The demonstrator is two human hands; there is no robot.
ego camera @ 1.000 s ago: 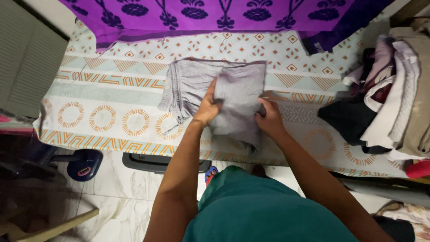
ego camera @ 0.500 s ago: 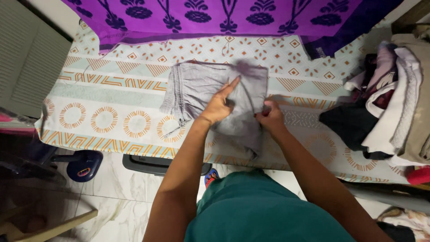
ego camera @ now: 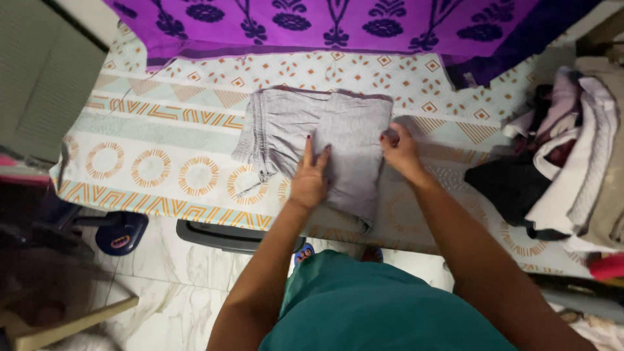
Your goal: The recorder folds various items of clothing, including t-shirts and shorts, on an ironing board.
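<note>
A grey folded garment (ego camera: pixel 351 136) with a gathered waistband at its left lies on the patterned bedsheet (ego camera: pixel 156 143). My left hand (ego camera: pixel 310 180) rests flat on the garment's near left part, fingers spread and pressing the fabric. My right hand (ego camera: pixel 400 150) pinches the garment's right edge between thumb and fingers. Both forearms reach in from the bottom over my green clothing.
A purple patterned cloth (ego camera: pixel 325 26) lies across the far side of the bed. A heap of mixed clothes (ego camera: pixel 565 156) sits at the right. Below the bed edge are a blue round object (ego camera: pixel 120 233), a dark tray (ego camera: pixel 227 237) and marble floor.
My left hand moved from the garment's centre down to its near left part and flattened. My right hand shifted up along the right edge. The garment lies smoother and squarer.
</note>
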